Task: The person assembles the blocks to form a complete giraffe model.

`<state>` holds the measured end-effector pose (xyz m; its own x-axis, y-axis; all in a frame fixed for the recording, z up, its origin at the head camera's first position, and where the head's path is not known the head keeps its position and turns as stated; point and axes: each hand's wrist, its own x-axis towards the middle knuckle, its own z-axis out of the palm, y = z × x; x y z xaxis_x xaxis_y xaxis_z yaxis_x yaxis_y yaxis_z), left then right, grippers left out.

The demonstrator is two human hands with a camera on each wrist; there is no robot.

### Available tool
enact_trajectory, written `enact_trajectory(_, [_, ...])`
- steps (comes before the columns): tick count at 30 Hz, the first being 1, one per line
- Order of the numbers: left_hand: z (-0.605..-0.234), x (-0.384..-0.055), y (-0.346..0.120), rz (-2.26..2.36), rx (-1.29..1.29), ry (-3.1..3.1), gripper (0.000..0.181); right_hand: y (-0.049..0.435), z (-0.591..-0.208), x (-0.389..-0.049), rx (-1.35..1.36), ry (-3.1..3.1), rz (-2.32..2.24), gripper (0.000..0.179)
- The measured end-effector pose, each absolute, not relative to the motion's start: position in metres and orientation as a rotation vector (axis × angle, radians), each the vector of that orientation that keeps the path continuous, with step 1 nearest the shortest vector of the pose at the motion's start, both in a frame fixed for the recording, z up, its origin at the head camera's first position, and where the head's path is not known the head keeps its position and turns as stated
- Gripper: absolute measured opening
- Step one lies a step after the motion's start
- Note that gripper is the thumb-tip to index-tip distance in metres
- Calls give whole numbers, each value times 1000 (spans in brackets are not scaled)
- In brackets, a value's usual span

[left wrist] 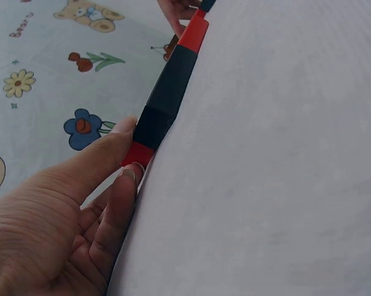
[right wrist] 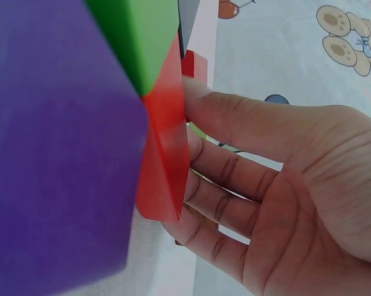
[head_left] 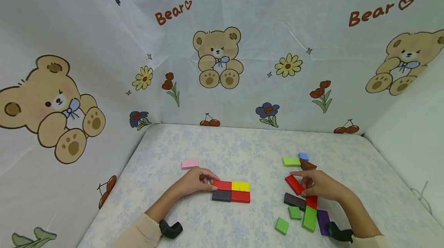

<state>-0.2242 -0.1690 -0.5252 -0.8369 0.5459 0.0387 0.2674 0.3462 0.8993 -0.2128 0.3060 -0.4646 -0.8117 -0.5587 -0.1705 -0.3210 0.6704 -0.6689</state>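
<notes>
My left hand (head_left: pixel 197 181) grips the left end of a red block (head_left: pixel 222 185) between thumb and fingers; the left wrist view shows this pinch from the side. That block sits against a yellow block (head_left: pixel 240 186), with a black block (head_left: pixel 221 195) and another red block (head_left: pixel 240 196) in front, forming a flat rectangle. On the right, my right hand (head_left: pixel 320 185) pinches a tilted red block (head_left: pixel 294 185), index finger at its far end and thumb at its near end. Under that hand lies a further red block (head_left: pixel 311 201), partly covered, touching a dark block (head_left: pixel 295 201).
Near the right hand lie a brown block (head_left: pixel 307 164), a lime block (head_left: pixel 291 162), a blue block (head_left: pixel 303 156), a long green block (head_left: pixel 309 219), a purple block (head_left: pixel 323 222) and small green squares (head_left: pixel 281 226). A pink block (head_left: pixel 190 164) lies beyond the left hand.
</notes>
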Motion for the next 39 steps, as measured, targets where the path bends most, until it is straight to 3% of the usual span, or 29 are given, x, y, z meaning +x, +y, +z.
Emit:
enact_trajectory(17, [-522, -225, -168, 1491, 738, 2333, 22, 302, -462, -211, -667, 2627, -878, 58])
enact_trajectory(39, [-528, -226, -171, 1481, 759, 2332, 23, 257, -437, -192, -678, 2718, -980, 62])
